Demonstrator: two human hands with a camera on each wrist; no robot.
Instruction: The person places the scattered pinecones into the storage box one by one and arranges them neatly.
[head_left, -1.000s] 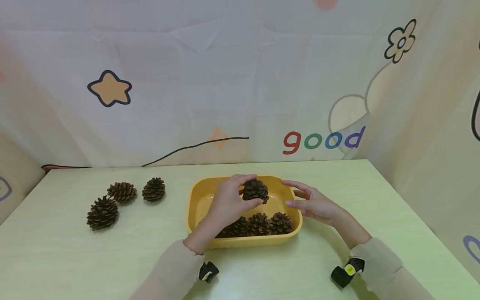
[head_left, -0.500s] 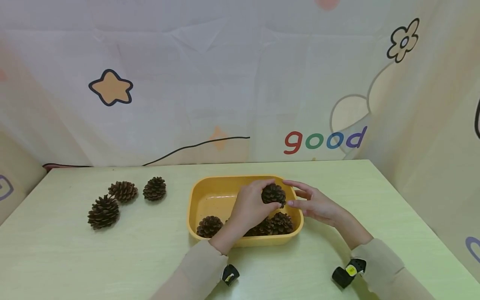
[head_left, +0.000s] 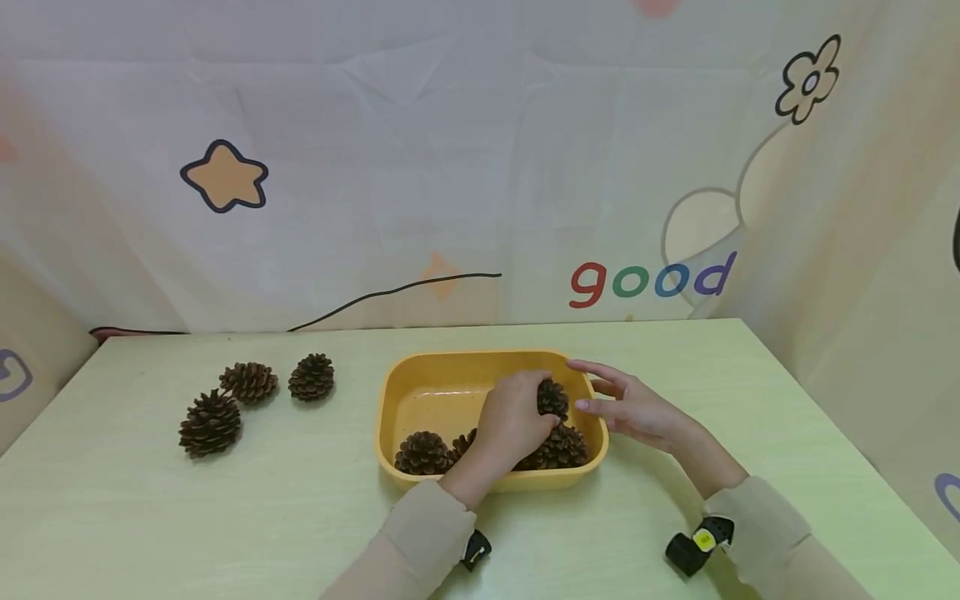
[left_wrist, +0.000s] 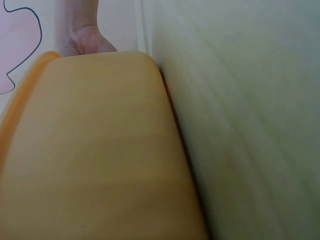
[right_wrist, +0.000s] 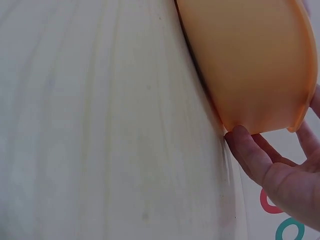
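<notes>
In the head view my left hand is down inside the yellow plastic basin, gripping a brown pine cone near its right end. More pine cones lie along the basin's near side, among them one in the left corner and one on the right; my left hand and wrist cover part of the row. My right hand holds the basin's right end, thumb at the rim. From the right wrist view, the fingers of that hand lie against the basin's outer wall.
On the table's left side are three loose pine cones: a large one, one behind it and another nearer the basin. A printed curtain hangs behind the pale green table.
My left hand has carried its pine cone rightward across the basin and lowered it toward the right end, uncovering the pine cones at the near left. The right hand has stayed at the rim.
</notes>
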